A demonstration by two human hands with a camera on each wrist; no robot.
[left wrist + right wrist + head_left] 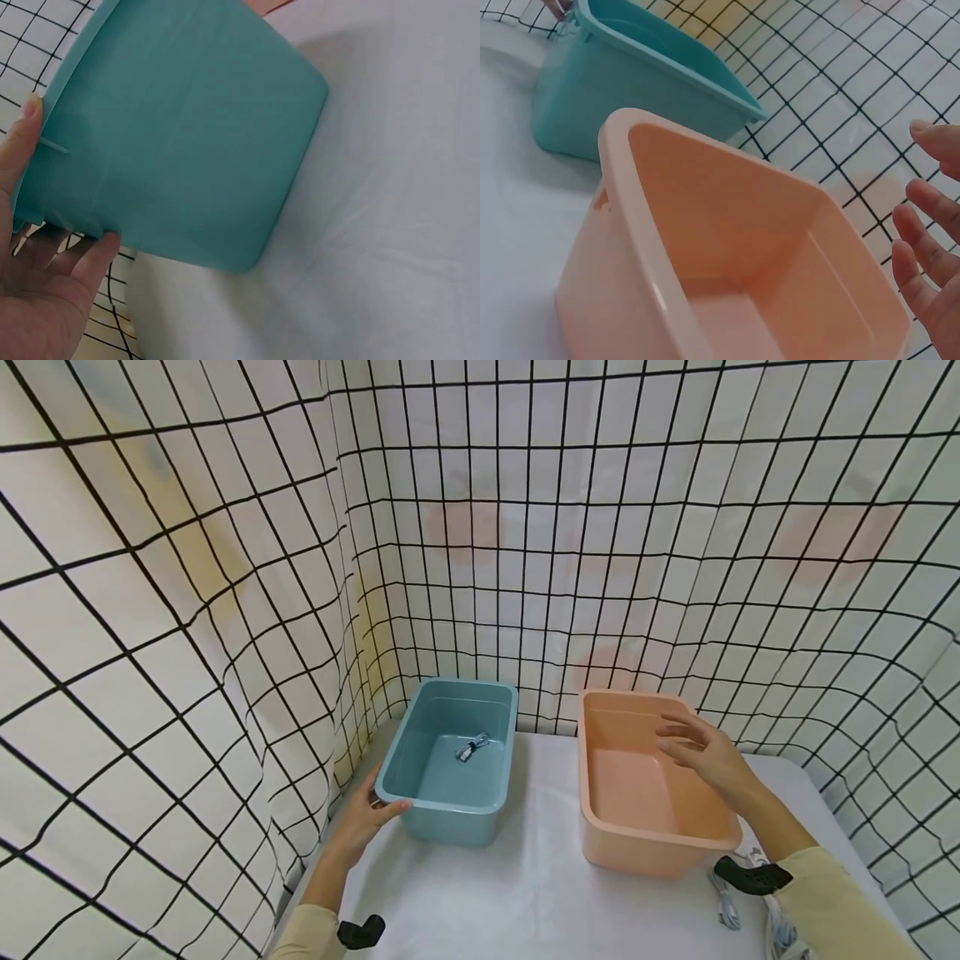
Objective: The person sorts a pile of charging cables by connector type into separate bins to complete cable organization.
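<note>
Head view, and what fills it is the black netting [555, 527], a big grid climbing left, back and right over pale cloth. Below it, the white-covered table [543, 877] runs up into the corner. Two bins on it, side by side with a gap between: the peach bin [648, 857] on the right, the teal bin [450, 823] on the left. Pale yellow sleeves [840, 893] reach in from either side, a black wrist piece [753, 877] at each cuff.

Now the hands! The left hand [365, 820] has the teal bin by its near left corner, thumb at the rim, fingers against the outside wall; the left wrist view bears it out. Across the way, the right hand [705, 753] hovers by the peach bin's right side, fingers loose and parted, gripping nothing.

Down to the small stuff: pale cables [783, 935] beside the right sleeve, partly covered, a bundled cord [725, 906] just beside them, and over inside the teal bin, on its floor, one little cable bundle [472, 747] with a dark tie round it
</note>
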